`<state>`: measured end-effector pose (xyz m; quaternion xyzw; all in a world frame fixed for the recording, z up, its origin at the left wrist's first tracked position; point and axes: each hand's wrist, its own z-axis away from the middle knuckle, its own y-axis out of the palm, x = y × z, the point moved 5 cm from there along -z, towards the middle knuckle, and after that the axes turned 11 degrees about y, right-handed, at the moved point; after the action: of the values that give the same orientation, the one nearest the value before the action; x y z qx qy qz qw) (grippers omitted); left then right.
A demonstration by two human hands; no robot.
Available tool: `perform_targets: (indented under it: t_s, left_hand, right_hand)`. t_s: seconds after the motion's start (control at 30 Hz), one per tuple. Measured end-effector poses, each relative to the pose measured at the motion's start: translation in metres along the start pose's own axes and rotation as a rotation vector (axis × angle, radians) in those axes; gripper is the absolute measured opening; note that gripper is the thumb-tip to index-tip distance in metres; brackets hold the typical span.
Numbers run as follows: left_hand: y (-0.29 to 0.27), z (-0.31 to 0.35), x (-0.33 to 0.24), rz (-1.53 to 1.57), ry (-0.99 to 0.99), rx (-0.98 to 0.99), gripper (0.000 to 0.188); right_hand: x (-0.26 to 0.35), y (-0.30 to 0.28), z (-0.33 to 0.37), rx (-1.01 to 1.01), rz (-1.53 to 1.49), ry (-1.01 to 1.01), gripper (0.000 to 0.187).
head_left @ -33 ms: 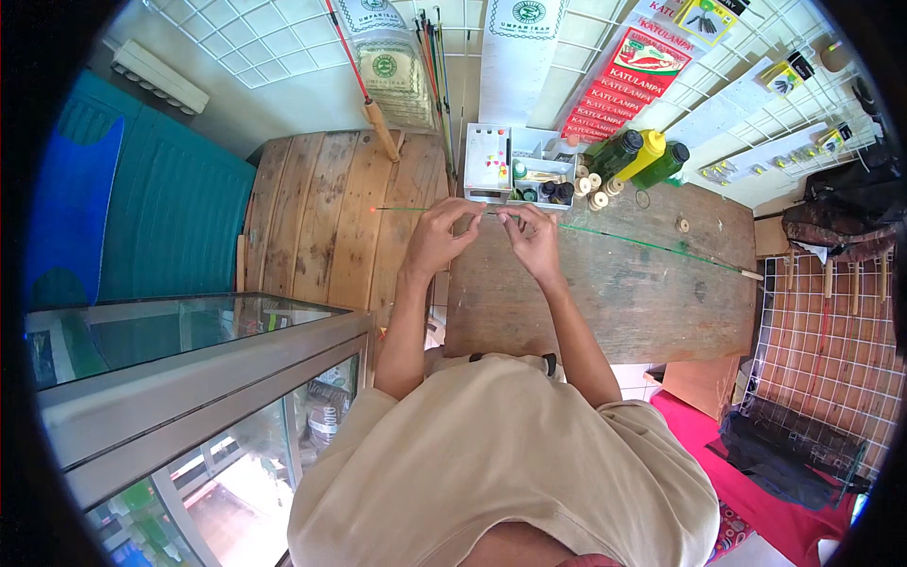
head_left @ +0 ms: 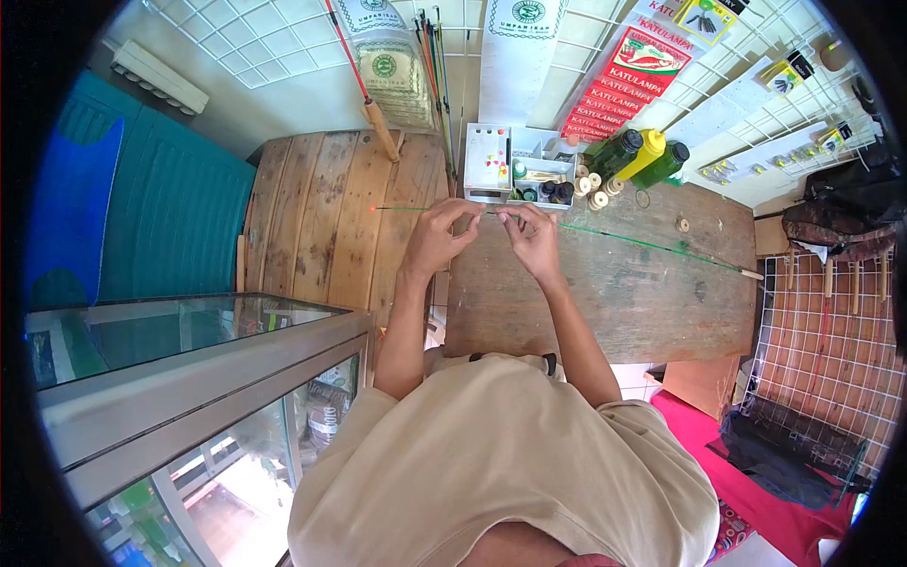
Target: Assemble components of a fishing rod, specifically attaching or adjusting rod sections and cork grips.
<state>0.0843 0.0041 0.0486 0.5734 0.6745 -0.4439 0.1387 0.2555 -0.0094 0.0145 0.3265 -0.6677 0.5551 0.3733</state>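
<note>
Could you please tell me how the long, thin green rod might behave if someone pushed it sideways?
The rod would probably flex, being very slender for its length. It is likely light too, since there is so little bulk along it. Its orange tip could be fragile, as the shaft looks especially thin near there.

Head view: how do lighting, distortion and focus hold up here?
In the head view, straight edges bow near the black round rim; also there, a bright patch seen through the glass cabinet looks washed out; same view, left hand and right hand show no obvious blur, but the green rod is too thin between them to make out clearly.
</note>
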Motion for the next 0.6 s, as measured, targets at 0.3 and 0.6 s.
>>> perform_targets:
  t_s: [0.3, 0.6]
  left_hand:
    - [0.003, -0.011, -0.006, -0.125, 0.122, 0.069, 0.013]
    - [0.007, -0.015, -0.009, -0.182, 0.232, 0.108, 0.011]
  right_hand:
    - [-0.003, 0.005, -0.005, -0.006, -0.045, -0.039, 0.008]
    - [-0.002, 0.007, -0.006, -0.019, -0.022, -0.048, 0.007]
